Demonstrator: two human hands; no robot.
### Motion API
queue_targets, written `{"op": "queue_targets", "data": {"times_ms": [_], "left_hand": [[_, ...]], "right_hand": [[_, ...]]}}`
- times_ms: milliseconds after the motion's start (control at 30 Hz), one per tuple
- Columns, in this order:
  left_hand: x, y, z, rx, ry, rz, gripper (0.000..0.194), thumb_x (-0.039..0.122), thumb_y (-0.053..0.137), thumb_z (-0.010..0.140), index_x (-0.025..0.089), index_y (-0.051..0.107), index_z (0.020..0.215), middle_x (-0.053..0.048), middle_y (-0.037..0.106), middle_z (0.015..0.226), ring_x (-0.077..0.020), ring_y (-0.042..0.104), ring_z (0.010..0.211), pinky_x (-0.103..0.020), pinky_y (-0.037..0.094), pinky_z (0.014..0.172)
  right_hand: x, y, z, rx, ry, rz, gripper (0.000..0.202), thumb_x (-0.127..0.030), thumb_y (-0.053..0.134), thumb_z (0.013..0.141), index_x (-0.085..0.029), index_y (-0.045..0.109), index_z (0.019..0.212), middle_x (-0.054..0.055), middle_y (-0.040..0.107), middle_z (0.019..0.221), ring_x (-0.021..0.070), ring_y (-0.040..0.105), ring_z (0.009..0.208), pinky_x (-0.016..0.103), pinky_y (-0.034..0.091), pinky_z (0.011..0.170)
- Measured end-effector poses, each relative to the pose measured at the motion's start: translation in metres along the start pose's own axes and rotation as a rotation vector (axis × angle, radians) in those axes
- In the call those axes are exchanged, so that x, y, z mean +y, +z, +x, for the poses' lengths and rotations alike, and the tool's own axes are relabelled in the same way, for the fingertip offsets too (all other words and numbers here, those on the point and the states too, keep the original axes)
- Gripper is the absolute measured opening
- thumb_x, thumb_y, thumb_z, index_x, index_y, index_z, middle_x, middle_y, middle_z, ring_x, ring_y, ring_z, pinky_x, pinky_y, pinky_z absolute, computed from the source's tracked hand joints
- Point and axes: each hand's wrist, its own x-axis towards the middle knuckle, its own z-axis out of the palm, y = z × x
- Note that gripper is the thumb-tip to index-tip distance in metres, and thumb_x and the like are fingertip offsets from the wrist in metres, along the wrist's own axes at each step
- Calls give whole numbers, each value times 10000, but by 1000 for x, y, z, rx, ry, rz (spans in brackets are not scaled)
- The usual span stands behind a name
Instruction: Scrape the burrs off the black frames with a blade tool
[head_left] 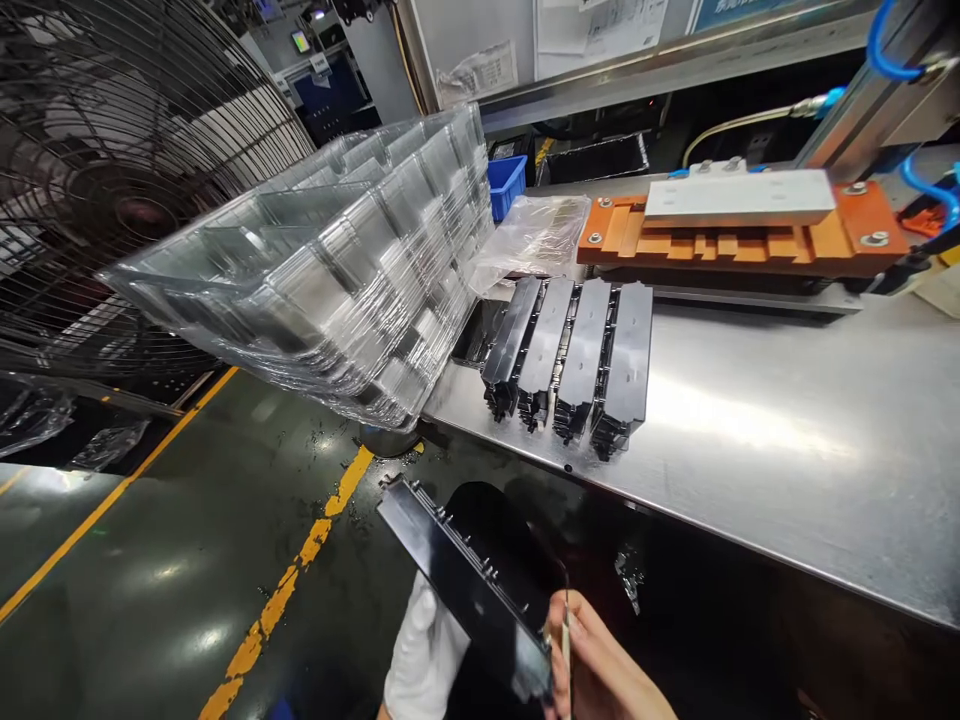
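A long black plastic part [469, 585] is held tilted in front of me, below the table edge. My left hand [425, 645], in a white glove, grips it from beneath. Bare-skinned, my right hand [589, 655] is closed on a thin tool [566, 640] with a curved dark tip, close to the part's lower right end. Four similar black parts [626, 350] lie side by side on the metal table [750, 430].
Stacked clear plastic trays [360, 260] rise at the left, beside a large fan [142, 200]. An orange fixture [712, 245] with a metal block stands at the table's back. A blue bin [508, 187] and plastic bag [536, 235] sit behind the parts.
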Motion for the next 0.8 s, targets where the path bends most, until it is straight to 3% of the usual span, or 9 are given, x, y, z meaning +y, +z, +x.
{"op": "queue_targets", "data": {"times_ms": [100,167,233,333,400,467,600,800], "left_hand": [[-2,19,-5,-205,-166,4,309,426,834,649,256,782,901,-17,761,787,-207,702,775,-349,535,862],[-1,30,-8,-303,-240,-16,237,376,810,697,186,778,834,-26,707,657,-155,655,630,-276,528,704],[0,35,-10,-296,-257,-64,227,378,773,748,159,744,691,2,616,538,-96,565,516,-215,464,579],[2,37,-12,-256,-302,-82,317,397,767,757,148,679,583,18,552,501,-73,501,494,-198,412,541],[3,39,-13,-270,-329,-46,298,417,763,753,141,699,659,-9,602,569,-104,545,551,-226,436,583],[4,44,-14,-319,-346,-17,308,442,743,756,139,727,809,-46,661,664,-155,602,626,-273,469,644],[9,59,-13,-432,-349,8,428,474,714,749,125,709,997,-93,694,747,-215,648,687,-345,503,698],[13,71,-11,-512,-352,8,447,476,711,734,85,696,950,-118,675,739,-226,650,692,-358,519,681]], "right_hand": [[-9,4,3,-70,39,90,394,-506,769,774,-206,530,869,-57,572,640,67,487,507,228,398,574],[-15,1,1,-71,35,-48,397,-556,712,804,-209,531,870,-60,548,632,63,437,490,216,337,533],[-24,-4,-3,8,-62,-392,402,-622,586,868,-222,550,882,-54,524,647,82,423,534,218,324,538],[-41,-7,-11,96,-215,-1039,363,-619,527,886,-271,587,971,-21,596,783,143,527,685,242,408,623],[-51,-4,-14,84,-213,-1344,340,-580,635,812,-277,594,961,-14,632,826,166,568,698,250,435,613],[-58,1,-15,68,-203,-1535,346,-556,724,739,-253,585,832,-32,600,722,153,545,609,242,416,546],[-61,9,-14,19,-319,-1684,434,-617,744,721,-226,557,723,-65,525,623,114,496,532,221,378,506],[-62,6,-14,-44,-496,-1659,522,-739,628,749,-226,532,730,-71,520,615,101,494,519,213,346,470]]}}
